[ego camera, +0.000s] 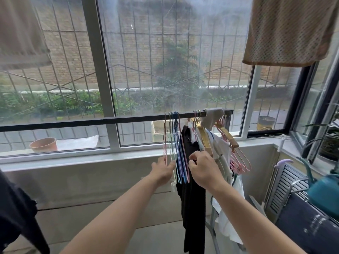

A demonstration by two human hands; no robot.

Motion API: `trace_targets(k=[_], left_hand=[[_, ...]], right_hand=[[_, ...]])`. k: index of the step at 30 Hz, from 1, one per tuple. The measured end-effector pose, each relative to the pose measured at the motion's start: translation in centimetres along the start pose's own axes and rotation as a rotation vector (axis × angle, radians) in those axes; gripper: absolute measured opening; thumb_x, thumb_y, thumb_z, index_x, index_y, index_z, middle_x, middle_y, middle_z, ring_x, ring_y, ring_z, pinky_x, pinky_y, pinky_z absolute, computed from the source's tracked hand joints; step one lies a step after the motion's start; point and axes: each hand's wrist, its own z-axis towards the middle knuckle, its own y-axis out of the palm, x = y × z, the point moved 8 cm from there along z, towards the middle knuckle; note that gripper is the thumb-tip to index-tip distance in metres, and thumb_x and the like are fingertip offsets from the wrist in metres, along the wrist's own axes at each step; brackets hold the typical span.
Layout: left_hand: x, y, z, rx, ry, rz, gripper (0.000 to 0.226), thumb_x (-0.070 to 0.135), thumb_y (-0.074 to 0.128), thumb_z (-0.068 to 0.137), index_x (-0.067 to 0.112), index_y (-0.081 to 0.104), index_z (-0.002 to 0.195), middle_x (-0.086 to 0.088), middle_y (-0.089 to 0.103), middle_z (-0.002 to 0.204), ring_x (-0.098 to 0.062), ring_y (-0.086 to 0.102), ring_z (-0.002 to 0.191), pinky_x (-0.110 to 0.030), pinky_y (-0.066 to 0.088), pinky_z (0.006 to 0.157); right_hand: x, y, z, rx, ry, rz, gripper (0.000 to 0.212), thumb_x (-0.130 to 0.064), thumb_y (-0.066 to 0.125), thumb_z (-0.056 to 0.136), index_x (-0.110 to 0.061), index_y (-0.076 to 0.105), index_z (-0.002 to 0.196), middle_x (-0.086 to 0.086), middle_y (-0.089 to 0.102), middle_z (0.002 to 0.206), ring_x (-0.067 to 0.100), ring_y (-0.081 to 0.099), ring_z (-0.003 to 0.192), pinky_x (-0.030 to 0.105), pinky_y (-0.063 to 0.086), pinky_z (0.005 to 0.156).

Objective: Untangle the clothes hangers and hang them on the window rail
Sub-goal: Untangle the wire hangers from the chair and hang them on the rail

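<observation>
Pastel wire hangers [177, 153] hang in a tight bunch on the dark window rail [73, 122], and our 2 hands work at their lower ends. Our left hand [163, 170] lies with straight fingers against the pink and pale-green frames on the bunch's left side, steadying them. Our right hand [203, 168] is curled, thumb and fingertips pinching at something just right of the blue and pink frames; we cannot tell whether it grips a hanger wire or the black garment [190, 180] hanging behind.

To do this step well, we judge it best to keep the left hand flat so the sorted hangers stay parallel, and to draw 1 frame at a time sideways with the right, watching that its hook stays on the rail and its shoulder does not catch the next frame.

Further right, a second cluster of pink hangers [238, 162] and gold ones [205, 138] sits crossed and tilted near the rail's end, under a grey cloth [212, 116] draped over it; these look not yet untangled. White fabric [229, 208] hangs below them.

Hidden: the right hand's fingertips, the hangers' lower bars behind both hands, and how many frames the bunch holds. Blur leaves the hooks hard to count.
</observation>
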Motion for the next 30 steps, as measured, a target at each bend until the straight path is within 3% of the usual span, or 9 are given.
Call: trace_targets(k=[2,5,9,12,14,16,23,28,30], left_hand=[[-0.9,-0.5,-1.1,0.005,-0.002,0.006,0.082,0.073,0.039,0.093,0.03,0.016,0.16,-0.015,0.019,0.162,-0.042,0.034,0.145,-0.058,0.025,0.12],[-3.4,-1.9,-3.2,0.042,0.033,-0.089,0.071,0.056,0.046,0.101,0.02,0.026,0.158,-0.016,0.036,0.157,-0.033,0.04,0.143,-0.04,0.033,0.117],[-10.9,-4.1,-7.7,0.09,-0.056,-0.185,0.04,0.038,0.056,0.101,0.018,0.055,0.135,-0.006,0.063,0.13,-0.026,0.064,0.115,-0.037,0.048,0.104],[-18.7,-7.2,-13.7,0.192,-0.204,-0.279,0.013,0.02,0.059,0.099,0.017,0.065,0.11,-0.009,0.071,0.108,-0.025,0.067,0.083,-0.032,0.055,0.078],[-23.0,-9.7,-18.9,0.293,-0.277,-0.352,0.014,0.007,0.055,0.099,0.007,0.065,0.108,-0.009,0.069,0.094,-0.021,0.061,0.07,-0.019,0.05,0.055],[-27.1,-12.3,-24.6,0.412,-0.34,-0.417,0.017,0.001,0.051,0.099,0.004,0.066,0.107,-0.011,0.067,0.091,-0.017,0.058,0.066,-0.012,0.043,0.046],[-43.7,-15.9,-52.5,0.795,-0.621,-0.574,0.018,0.002,0.049,0.101,0.008,0.066,0.099,-0.008,0.066,0.088,-0.015,0.06,0.068,-0.012,0.045,0.051],[-52.1,-11.6,-73.9,0.99,-0.833,-0.697,0.017,0.004,0.049,0.103,0.006,0.066,0.103,-0.01,0.067,0.084,-0.014,0.059,0.062,-0.019,0.044,0.051],[-55.5,-8.6,-83.6,1.044,-0.949,-0.769,0.018,0.01,0.049,0.104,0.011,0.067,0.101,-0.006,0.068,0.085,-0.013,0.061,0.058,-0.022,0.044,0.055]], right_hand=[[-0.6,0.3,-0.3,-0.01,-0.01,0.008,0.025,-0.023,0.048,0.101,-0.015,0.063,0.118,0.004,0.057,0.118,0.022,0.058,0.109,0.037,0.048,0.096],[-2.4,1.9,-1.0,-0.024,-0.054,0.043,0.024,-0.021,0.048,0.1,-0.013,0.065,0.115,0.002,0.058,0.112,0.021,0.058,0.102,0.033,0.046,0.089],[-6.4,7.4,-3.0,-0.137,-0.117,0.128,0.019,-0.021,0.051,0.099,-0.016,0.068,0.107,0.0,0.067,0.103,0.019,0.062,0.095,0.034,0.05,0.086],[-10.9,14.3,-6.3,-0.346,-0.151,0.162,0.02,-0.023,0.053,0.096,-0.021,0.07,0.107,-0.002,0.073,0.107,0.02,0.064,0.103,0.031,0.049,0.089],[-14.3,18.2,-9.4,-0.451,-0.182,0.173,0.021,-0.023,0.053,0.094,-0.023,0.071,0.105,-0.002,0.074,0.107,0.021,0.065,0.103,0.03,0.049,0.088],[-18.1,21.9,-13.1,-0.55,-0.231,0.193,0.022,-0.022,0.053,0.092,-0.023,0.071,0.104,-0.001,0.075,0.106,0.022,0.067,0.101,0.031,0.052,0.089],[-33.8,33.6,-36.6,-0.968,-0.534,0.201,0.022,-0.021,0.05,0.091,-0.014,0.07,0.096,0.006,0.072,0.092,0.029,0.069,0.084,0.039,0.057,0.082],[-40.9,37.4,-57.7,-1.197,-0.723,0.17,0.02,-0.019,0.05,0.087,-0.012,0.069,0.087,0.01,0.072,0.087,0.033,0.069,0.081,0.045,0.059,0.076],[-42.6,37.6,-68.7,-1.285,-0.808,0.17,0.02,-0.012,0.049,0.087,-0.004,0.066,0.08,0.015,0.07,0.082,0.036,0.068,0.077,0.038,0.057,0.071]])
